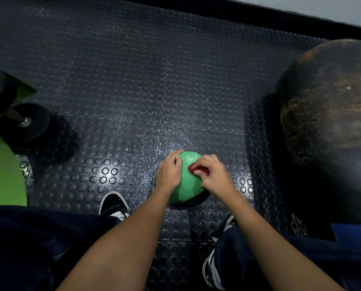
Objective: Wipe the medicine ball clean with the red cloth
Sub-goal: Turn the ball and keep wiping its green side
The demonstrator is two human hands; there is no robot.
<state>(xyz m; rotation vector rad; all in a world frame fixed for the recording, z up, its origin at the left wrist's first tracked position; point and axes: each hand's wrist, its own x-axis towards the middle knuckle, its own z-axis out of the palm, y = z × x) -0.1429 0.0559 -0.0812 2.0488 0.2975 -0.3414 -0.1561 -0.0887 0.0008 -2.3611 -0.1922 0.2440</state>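
While I watch through the head camera, looking down between the person's knees, a green medicine ball (186,182) sits on a dark studded rubber floor (133,91). I see both bare hands on it. The left hand (168,172) lies against the ball's left side, its fingers (176,157) curved round the surface, fingertips reaching the far top edge. The right hand (214,175) is on the ball's upper right, its fingers (204,163) curled and bunched round a small red cloth (198,170), pressing it onto the green surface. Only a strip of cloth shows, just under the right fingertips and between the two hands. Most of the bare green surface lies between the left fingers and the cloth, and below both hands towards the wrists.

Beyond the left fingers, well apart, a black dumbbell (26,122) rests at the edge of a bright green mat (3,175). Well out past the right fingers sits a large dark scuffed ball (330,114). Behind the wrists I see two black-and-white shoes: the left shoe (113,203) and the right shoe (212,267).
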